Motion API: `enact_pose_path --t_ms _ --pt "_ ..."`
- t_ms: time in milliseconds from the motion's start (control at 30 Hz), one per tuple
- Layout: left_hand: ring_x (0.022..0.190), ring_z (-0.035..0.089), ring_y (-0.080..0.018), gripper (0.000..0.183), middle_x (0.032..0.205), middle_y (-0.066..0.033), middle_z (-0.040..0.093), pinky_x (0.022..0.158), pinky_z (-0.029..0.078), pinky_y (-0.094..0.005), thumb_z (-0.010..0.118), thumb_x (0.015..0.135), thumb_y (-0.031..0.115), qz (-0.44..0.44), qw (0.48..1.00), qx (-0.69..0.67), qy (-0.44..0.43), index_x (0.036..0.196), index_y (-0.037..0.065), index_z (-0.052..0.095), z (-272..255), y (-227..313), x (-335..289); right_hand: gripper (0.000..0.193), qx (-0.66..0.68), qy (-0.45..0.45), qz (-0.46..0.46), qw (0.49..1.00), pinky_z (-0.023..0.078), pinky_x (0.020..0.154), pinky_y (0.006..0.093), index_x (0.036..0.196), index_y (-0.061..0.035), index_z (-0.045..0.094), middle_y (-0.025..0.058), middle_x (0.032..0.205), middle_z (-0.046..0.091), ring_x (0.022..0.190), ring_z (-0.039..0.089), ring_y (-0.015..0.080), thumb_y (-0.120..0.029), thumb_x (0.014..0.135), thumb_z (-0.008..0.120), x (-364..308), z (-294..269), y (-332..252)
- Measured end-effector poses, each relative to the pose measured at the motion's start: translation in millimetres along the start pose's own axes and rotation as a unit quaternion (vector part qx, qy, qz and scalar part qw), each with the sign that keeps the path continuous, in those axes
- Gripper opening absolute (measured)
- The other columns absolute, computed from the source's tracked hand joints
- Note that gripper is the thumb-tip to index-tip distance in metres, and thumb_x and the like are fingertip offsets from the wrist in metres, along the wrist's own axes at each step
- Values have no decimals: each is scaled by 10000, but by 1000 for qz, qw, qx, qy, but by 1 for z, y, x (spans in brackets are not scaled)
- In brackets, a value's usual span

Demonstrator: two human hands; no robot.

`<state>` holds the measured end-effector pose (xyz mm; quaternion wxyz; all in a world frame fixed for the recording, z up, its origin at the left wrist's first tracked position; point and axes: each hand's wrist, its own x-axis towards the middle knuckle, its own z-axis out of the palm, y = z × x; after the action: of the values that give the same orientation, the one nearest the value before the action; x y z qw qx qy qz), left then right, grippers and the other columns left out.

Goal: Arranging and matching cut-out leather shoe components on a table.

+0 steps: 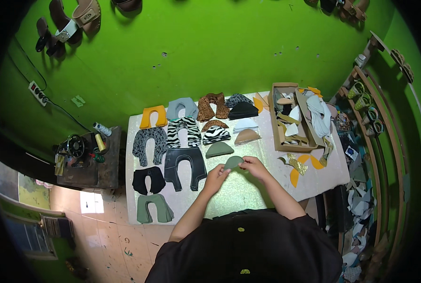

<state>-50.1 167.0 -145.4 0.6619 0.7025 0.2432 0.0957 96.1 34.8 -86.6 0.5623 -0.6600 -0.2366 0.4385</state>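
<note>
Between my two hands is a small sage-green piece with a rounded edge (233, 162), held just above the table near its front edge. My left hand (215, 177) pinches its lower left side, and my right hand (253, 168) grips its right side with fingers closed. Just beyond lies a stack of green half-round pieces (219, 150). Behind that are zebra-print half-rounds (216, 134), a tan half-round (247, 136) and black half-rounds (243, 110). Left of my left hand lies a dark U-shaped stack (172, 172).
More U-shaped pieces, including green ones (149, 210) and yellow ones (147, 123), cover the table's left side. A cardboard box (276, 137) of scraps stands right, near orange offcuts (294, 177). A sewing machine (76, 146) is at far left, a wooden rack (378, 104) at right.
</note>
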Motion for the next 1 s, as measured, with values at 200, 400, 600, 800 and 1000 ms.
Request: enact_pose_path --t_ms 200,400,600,800,1000 --pt "611 526 -93 272 701 -61 614 576 432 -247 664 827 211 45 993 92 60 987 -7 632 -41 39 27 227 -261 111 -36 958 370 761 354 917 -105 650 -11 782 609 742 556 112 -304 847 567 58 23 0" --pt "741 633 -327 252 822 -150 659 658 478 -393 567 849 275 28 952 264 152 906 47 659 -56 18 63 288 -343 124 -16 931 279 789 475 752 -77 619 65 813 628 835 577 232 -341 847 556 103 34 14" --pt "794 597 -277 240 785 -100 629 697 373 -424 581 803 313 -2 920 357 163 814 91 670 -52 17 66 242 -475 202 -110 849 282 814 501 766 -105 634 83 880 583 979 497 274 -340 813 602 101 37 18" --pt "965 530 -288 321 977 -87 597 792 356 -419 668 735 258 45 865 446 226 1007 103 596 -41 18 65 297 -483 263 -186 815 289 834 485 994 -118 580 77 1020 548 1017 474 281 -349 810 604 100 38 20" --pt "1088 509 -257 320 1134 -90 585 863 344 -442 514 796 55 214 866 449 58 1109 102 560 -37 7 58 430 -536 62 -227 811 300 925 547 1260 -127 449 46 1242 488 1183 417 227 -331 884 490 52 35 26"
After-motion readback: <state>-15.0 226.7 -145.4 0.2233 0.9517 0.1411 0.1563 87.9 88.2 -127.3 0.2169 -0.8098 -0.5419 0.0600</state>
